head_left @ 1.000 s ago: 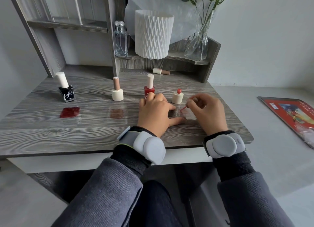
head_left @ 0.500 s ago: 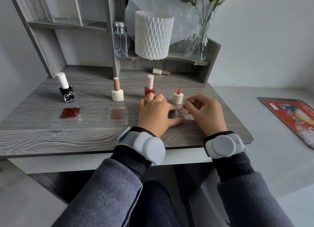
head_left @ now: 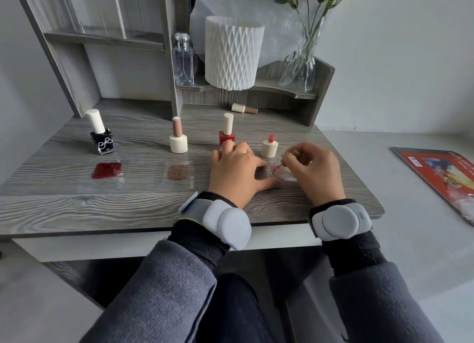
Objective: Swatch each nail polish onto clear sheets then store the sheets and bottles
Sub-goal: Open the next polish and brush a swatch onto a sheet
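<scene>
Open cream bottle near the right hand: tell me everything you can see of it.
The open cream bottle is short, round and matte off-white, seemingly opaque. Its cap is off and the bare neck is coated in red polish. It stands upright on the grey wood-grain desk, right of the red bottle, just behind the clear sheet. Only the desk touches it; the left hand presses the sheet and the right hand pinches a red-tipped brush close by.
</scene>
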Action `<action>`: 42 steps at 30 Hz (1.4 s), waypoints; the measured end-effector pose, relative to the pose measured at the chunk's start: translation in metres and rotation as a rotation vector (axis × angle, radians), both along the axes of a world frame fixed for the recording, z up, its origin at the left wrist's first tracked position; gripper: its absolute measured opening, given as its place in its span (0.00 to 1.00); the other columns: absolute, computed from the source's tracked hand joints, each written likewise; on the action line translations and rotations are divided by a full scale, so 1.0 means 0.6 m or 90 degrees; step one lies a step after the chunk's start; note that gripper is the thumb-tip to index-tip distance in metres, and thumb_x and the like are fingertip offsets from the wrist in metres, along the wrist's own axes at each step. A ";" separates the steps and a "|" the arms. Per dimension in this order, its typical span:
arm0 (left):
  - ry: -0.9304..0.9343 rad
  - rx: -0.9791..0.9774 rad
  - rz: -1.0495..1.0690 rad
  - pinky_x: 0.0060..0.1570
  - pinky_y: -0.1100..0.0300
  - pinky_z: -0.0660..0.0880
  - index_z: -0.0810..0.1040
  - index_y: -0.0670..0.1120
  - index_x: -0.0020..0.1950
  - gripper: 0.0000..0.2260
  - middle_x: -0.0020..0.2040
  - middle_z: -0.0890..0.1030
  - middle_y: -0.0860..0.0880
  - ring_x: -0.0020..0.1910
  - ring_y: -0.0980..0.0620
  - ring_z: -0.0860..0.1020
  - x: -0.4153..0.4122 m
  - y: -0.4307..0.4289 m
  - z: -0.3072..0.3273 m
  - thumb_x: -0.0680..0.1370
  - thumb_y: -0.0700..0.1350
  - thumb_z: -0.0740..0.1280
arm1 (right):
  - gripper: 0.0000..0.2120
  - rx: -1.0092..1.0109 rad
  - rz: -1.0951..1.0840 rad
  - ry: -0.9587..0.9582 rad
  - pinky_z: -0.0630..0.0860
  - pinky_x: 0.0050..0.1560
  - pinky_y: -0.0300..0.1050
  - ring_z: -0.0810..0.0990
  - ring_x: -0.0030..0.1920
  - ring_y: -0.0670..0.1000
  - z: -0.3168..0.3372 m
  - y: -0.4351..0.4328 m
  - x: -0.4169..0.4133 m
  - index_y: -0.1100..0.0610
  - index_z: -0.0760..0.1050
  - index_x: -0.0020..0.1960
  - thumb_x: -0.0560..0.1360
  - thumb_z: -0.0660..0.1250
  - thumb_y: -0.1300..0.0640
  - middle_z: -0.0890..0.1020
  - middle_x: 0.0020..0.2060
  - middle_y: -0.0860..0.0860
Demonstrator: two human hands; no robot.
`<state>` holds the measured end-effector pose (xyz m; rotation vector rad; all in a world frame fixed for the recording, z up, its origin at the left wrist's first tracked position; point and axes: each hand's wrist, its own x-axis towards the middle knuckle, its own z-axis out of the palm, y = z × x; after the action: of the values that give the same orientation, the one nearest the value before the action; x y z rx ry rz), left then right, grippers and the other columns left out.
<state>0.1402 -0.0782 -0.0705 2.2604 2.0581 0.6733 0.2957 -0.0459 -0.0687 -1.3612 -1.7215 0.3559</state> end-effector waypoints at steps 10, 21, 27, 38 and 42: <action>-0.001 -0.001 0.001 0.55 0.52 0.60 0.77 0.59 0.62 0.28 0.57 0.73 0.55 0.61 0.49 0.64 -0.001 0.002 -0.001 0.67 0.71 0.64 | 0.05 0.051 -0.040 0.134 0.70 0.35 0.38 0.73 0.31 0.43 0.011 -0.008 0.005 0.58 0.80 0.37 0.70 0.66 0.62 0.80 0.30 0.48; 0.000 0.005 0.000 0.53 0.54 0.59 0.78 0.59 0.62 0.28 0.57 0.72 0.56 0.61 0.50 0.63 -0.001 0.003 -0.002 0.67 0.71 0.64 | 0.04 0.016 -0.040 0.016 0.68 0.34 0.41 0.73 0.31 0.48 0.002 -0.004 0.004 0.57 0.80 0.37 0.69 0.67 0.61 0.79 0.29 0.53; -0.002 0.007 0.000 0.53 0.54 0.58 0.78 0.58 0.61 0.27 0.59 0.71 0.56 0.62 0.50 0.63 -0.002 0.003 -0.003 0.67 0.71 0.65 | 0.05 0.017 0.022 0.108 0.71 0.37 0.39 0.75 0.33 0.44 0.012 -0.011 0.001 0.57 0.81 0.39 0.71 0.67 0.61 0.82 0.32 0.51; -0.014 0.006 -0.006 0.54 0.54 0.58 0.78 0.59 0.60 0.26 0.60 0.71 0.56 0.62 0.50 0.63 -0.001 0.002 -0.003 0.67 0.70 0.65 | 0.05 0.051 -0.025 0.063 0.67 0.33 0.33 0.72 0.31 0.41 0.006 -0.002 0.005 0.57 0.81 0.39 0.72 0.67 0.61 0.78 0.29 0.46; -0.014 0.012 -0.004 0.54 0.53 0.58 0.79 0.59 0.60 0.26 0.59 0.71 0.56 0.62 0.50 0.63 -0.002 0.002 -0.004 0.67 0.70 0.65 | 0.04 0.026 0.047 0.019 0.71 0.38 0.40 0.72 0.33 0.43 0.002 0.000 0.003 0.55 0.82 0.42 0.74 0.69 0.57 0.82 0.33 0.51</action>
<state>0.1389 -0.0771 -0.0730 2.2577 2.0436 0.7173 0.2973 -0.0458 -0.0672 -1.2599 -1.7477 0.3793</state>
